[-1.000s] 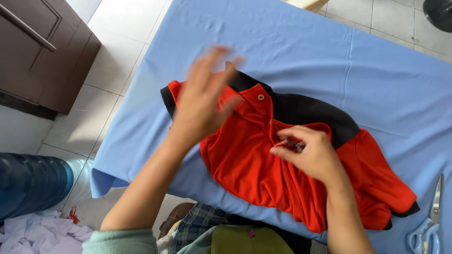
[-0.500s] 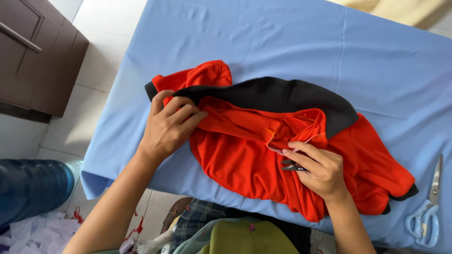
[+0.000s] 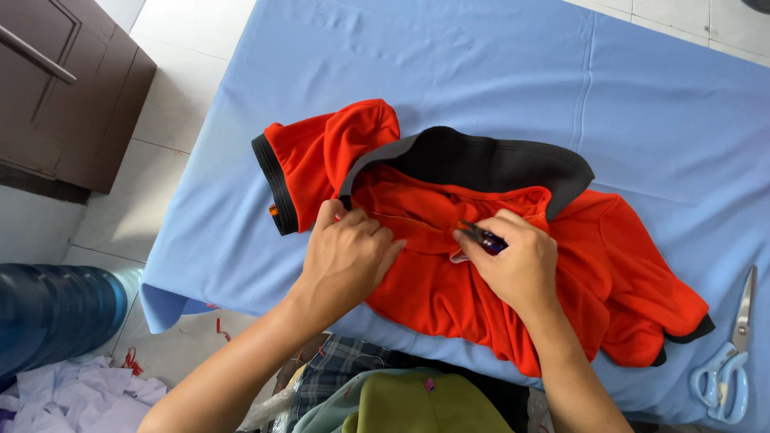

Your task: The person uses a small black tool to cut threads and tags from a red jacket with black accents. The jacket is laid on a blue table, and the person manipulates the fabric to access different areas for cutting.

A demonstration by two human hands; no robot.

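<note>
A red polo shirt (image 3: 618, 273) with a black collar (image 3: 481, 160) and black sleeve cuffs lies crumpled on a table covered with light blue cloth (image 3: 449, 64). My left hand (image 3: 349, 256) presses down on the shirt's front just below the collar, fingers curled on the fabric. My right hand (image 3: 513, 261) rests on the shirt beside it and pinches a small dark tool (image 3: 481, 235) with its tip at the placket. The two hands are a little apart.
Pale blue-handled scissors (image 3: 734, 361) lie at the table's right edge. A dark brown cabinet (image 3: 64, 96) stands at the left on a tiled floor. A blue water bottle (image 3: 56, 309) and white fabric scraps (image 3: 72, 397) lie lower left. Folded clothes (image 3: 417, 401) sit at the near edge.
My left hand came down from mid-air, flipped the collar side over, and now presses the shirt near the placket. My right hand stayed on the placket with the tool.
</note>
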